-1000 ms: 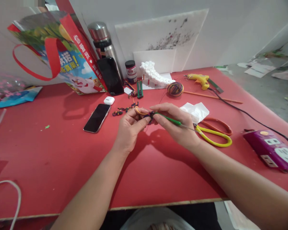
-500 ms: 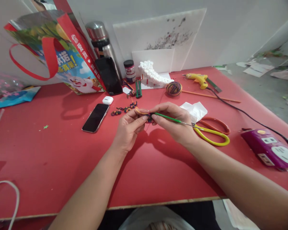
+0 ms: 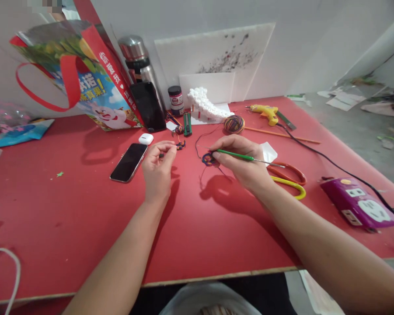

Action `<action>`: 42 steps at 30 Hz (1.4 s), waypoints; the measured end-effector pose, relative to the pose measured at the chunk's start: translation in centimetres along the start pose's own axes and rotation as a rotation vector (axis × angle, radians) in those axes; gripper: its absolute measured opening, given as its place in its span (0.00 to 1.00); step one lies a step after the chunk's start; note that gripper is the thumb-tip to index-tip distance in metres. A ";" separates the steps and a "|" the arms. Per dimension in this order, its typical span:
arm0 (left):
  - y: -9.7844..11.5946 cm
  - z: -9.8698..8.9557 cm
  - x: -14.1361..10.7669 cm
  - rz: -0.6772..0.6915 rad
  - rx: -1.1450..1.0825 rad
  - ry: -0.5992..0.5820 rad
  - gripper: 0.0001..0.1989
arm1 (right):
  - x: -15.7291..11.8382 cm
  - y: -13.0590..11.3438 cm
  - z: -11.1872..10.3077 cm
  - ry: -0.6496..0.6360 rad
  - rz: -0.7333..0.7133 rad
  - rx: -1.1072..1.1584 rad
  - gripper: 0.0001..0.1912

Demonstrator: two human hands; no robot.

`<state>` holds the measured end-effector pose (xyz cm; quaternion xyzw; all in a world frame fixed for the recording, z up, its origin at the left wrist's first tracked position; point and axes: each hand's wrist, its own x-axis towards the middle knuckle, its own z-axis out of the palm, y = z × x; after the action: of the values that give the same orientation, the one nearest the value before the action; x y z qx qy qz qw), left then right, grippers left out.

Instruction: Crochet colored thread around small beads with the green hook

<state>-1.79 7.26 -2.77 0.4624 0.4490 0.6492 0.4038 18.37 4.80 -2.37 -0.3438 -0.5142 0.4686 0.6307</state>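
Observation:
In my right hand (image 3: 245,159) is a green-handled crochet hook (image 3: 238,155), its metal shaft pointing right. The same fingers pinch a small round crocheted piece (image 3: 208,159) in dark, purple and orange yarn, with loose ends hanging from it. My left hand (image 3: 158,168) is apart from it, thumb and forefinger pressed together beside a small multicoloured crocheted strip (image 3: 181,145). The hand partly covers this strip, and what its fingertips hold cannot be made out. Behind my right hand lies the ball of variegated yarn (image 3: 234,124), a dark strand trailing from it.
Scissors (image 3: 290,187) lie partly under my right wrist. A phone (image 3: 129,162) and white earphone case (image 3: 146,139) lie left. Behind stand a gift bag (image 3: 101,96), steel flask (image 3: 134,48), jar (image 3: 176,100) and white crocheted piece (image 3: 206,105). A glue gun (image 3: 264,113) and purple power strip (image 3: 360,201) are right.
My left hand has let go of the round crocheted piece and moved left to the small strip. My right hand keeps the hook and the round piece, now seen more fully. The view shifted slightly.

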 end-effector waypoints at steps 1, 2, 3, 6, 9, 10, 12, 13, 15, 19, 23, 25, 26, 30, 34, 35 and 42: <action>0.4 0.1 -0.3 0.032 -0.034 -0.123 0.02 | 0.0 0.0 0.0 -0.019 0.007 0.021 0.06; 0.8 0.1 -0.7 0.019 -0.062 -0.244 0.02 | 0.0 0.1 -0.1 -0.036 0.016 0.039 0.06; 1.1 0.2 -1.0 -0.002 -0.082 -0.334 0.04 | 0.0 0.2 -0.2 -0.050 0.024 0.053 0.06; 1.5 0.6 -1.9 -0.097 -0.121 -0.480 0.06 | 0.1 0.4 -0.4 -0.061 0.050 0.065 0.07; 1.4 1.0 -2.3 -0.194 -0.189 -0.510 0.08 | 0.0 0.4 -0.4 -0.057 0.093 0.068 0.09; 1.3 1.1 -2.4 -0.220 -0.215 -0.510 0.08 | 0.0 0.4 -0.3 -0.064 0.113 0.075 0.09; 1.2 1.3 -2.3 -0.260 -0.260 -0.499 0.08 | 0.0 0.2 -0.1 -0.075 0.137 0.106 0.09; 1.3 1.4 -2.2 -0.278 -0.275 -0.491 0.07 | 0.0 0.1 0.0 -0.073 0.146 0.127 0.09; 1.4 1.4 -2.1 -0.307 -0.284 -0.472 0.07 | 0.2 -0.1 0.1 -0.050 0.170 0.160 0.10; 1.7 1.3 -2.0 -0.332 -0.273 -0.477 0.11 | 0.5 -0.4 0.2 -0.022 0.220 0.163 0.15; 1.7 1.3 -2.1 -0.341 -0.294 -0.529 0.14 | 0.6 -0.5 0.2 -0.037 0.223 0.160 0.16; 1.7 1.3 -2.1 -0.354 -0.299 -0.537 0.16 | 0.5 -0.5 0.3 -0.037 0.225 0.163 0.16; 1.7 1.4 -2.2 -0.367 -0.305 -0.540 0.16 | 0.5 -0.6 0.2 -0.037 0.227 0.168 0.15; 1.7 1.4 -2.1 -0.393 -0.323 -0.563 0.17 | 0.5 -0.7 -0.3 -0.081 0.235 0.187 0.15; 1.8 1.2 -1.9 -0.356 -0.301 -0.562 0.17 | 0.7 -0.7 -1.1 -0.146 0.221 0.152 0.14; 1.9 1.1 -1.8 -0.360 -0.307 -0.559 0.17 | 0.7 -0.7 -1.2 -0.148 0.215 0.139 0.14; 2.0 0.8 -1.8 -0.410 -0.360 -0.612 0.15 | 0.6 -0.6 -1.5 -0.122 0.130 0.107 0.10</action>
<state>-0.76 5.19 -1.14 0.4569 0.2703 0.4560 0.7144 19.95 5.29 -2.00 -0.3133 -0.5023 0.5554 0.5839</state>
